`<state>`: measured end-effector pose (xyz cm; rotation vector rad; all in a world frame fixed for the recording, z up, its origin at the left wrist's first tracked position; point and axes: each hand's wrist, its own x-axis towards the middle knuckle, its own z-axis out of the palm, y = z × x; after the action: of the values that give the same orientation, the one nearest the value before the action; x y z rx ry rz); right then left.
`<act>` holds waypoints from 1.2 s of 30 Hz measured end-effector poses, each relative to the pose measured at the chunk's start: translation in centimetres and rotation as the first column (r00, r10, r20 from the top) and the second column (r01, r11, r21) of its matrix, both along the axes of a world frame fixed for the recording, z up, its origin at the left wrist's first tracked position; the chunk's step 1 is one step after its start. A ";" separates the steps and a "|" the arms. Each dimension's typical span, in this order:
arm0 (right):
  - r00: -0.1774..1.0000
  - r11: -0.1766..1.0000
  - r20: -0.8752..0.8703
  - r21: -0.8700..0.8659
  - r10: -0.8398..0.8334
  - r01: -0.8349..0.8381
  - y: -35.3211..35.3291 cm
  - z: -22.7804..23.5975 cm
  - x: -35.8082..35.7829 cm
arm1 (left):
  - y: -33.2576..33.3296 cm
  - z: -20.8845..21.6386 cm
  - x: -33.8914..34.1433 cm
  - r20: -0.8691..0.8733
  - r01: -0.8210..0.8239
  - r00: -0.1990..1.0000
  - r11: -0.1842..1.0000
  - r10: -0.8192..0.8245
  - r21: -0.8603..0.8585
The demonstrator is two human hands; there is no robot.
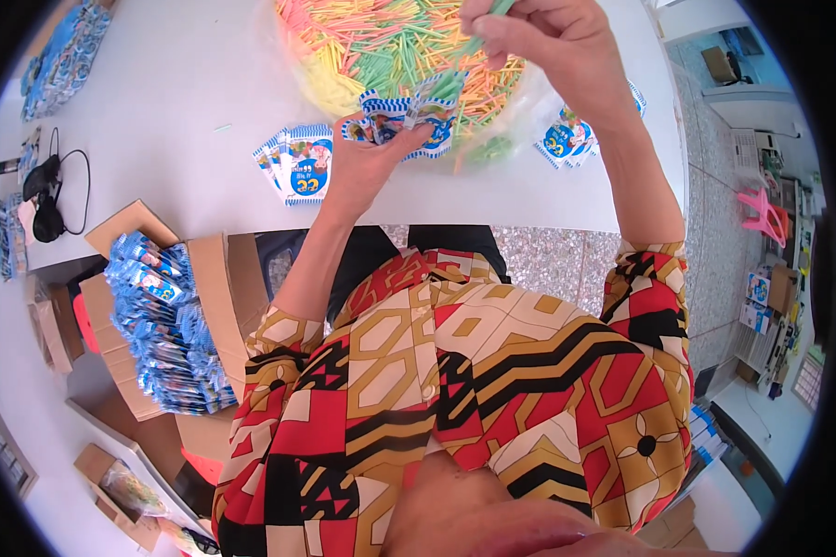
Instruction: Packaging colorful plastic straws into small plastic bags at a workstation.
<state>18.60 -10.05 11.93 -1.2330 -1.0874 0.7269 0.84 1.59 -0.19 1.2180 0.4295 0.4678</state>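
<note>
My left hand [367, 165] is closed round a few small blue-and-white striped packets [381, 113] at the near edge of a big heap of thin candy-like sticks [390, 42] in pink, yellow, green and orange. Green sticks show at the top of one packet, which appears open. Above the heap's right side, my right hand [571, 58] pinches a small bunch of green sticks [475, 44] between thumb and fingers. Flat packets [305, 167] lie fanned out left of my left hand. Another fan of packets [567, 137] lies under my right forearm.
The heap rests on clear plastic film [520, 110] on the white table [186, 167]. Left of my lap stands a cardboard box [218, 297] full of filled blue packets [163, 316]. More packets [65, 60] are piled at the far left, near a black corded object [46, 190].
</note>
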 end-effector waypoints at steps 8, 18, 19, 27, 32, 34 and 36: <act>0.985 0.992 0.169 -0.126 0.027 -0.006 1.2 -1.8 -1.1 | 0.2 0.5 -0.1 0.024 -0.012 1.000 1.000 0.012 0.022; 0.982 0.993 0.155 -0.067 0.111 -0.102 1.6 -2.4 -1.5 | 0.1 0.7 0.0 0.073 -0.007 0.997 1.000 0.006 0.019; 0.961 0.994 0.255 -0.062 0.108 -0.095 1.6 -2.3 -1.5 | 0.2 0.6 0.0 0.085 0.002 0.996 1.000 -0.004 0.022; 0.984 0.994 -0.142 0.042 0.104 -0.100 1.0 -4.0 -0.2 | 0.6 1.1 -0.4 0.034 0.016 0.999 0.999 -0.015 -0.028; 0.987 0.993 0.153 -0.114 0.055 -0.038 -0.5 -7.9 0.1 | 0.3 1.4 0.2 0.017 0.039 0.999 0.999 -0.038 -0.036; 0.980 0.997 0.197 -0.073 -0.001 0.016 -0.7 -7.8 -0.5 | 0.0 1.0 0.5 0.081 0.053 0.996 0.997 -0.049 -0.052; 0.970 0.997 0.235 -0.030 -0.064 0.073 -1.3 -7.8 -0.9 | 0.1 0.4 0.2 0.043 0.059 0.997 0.998 -0.058 -0.018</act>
<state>17.69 -11.32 4.09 -1.4084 -1.2206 0.5620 1.06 1.70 0.24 1.1964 0.3609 0.4374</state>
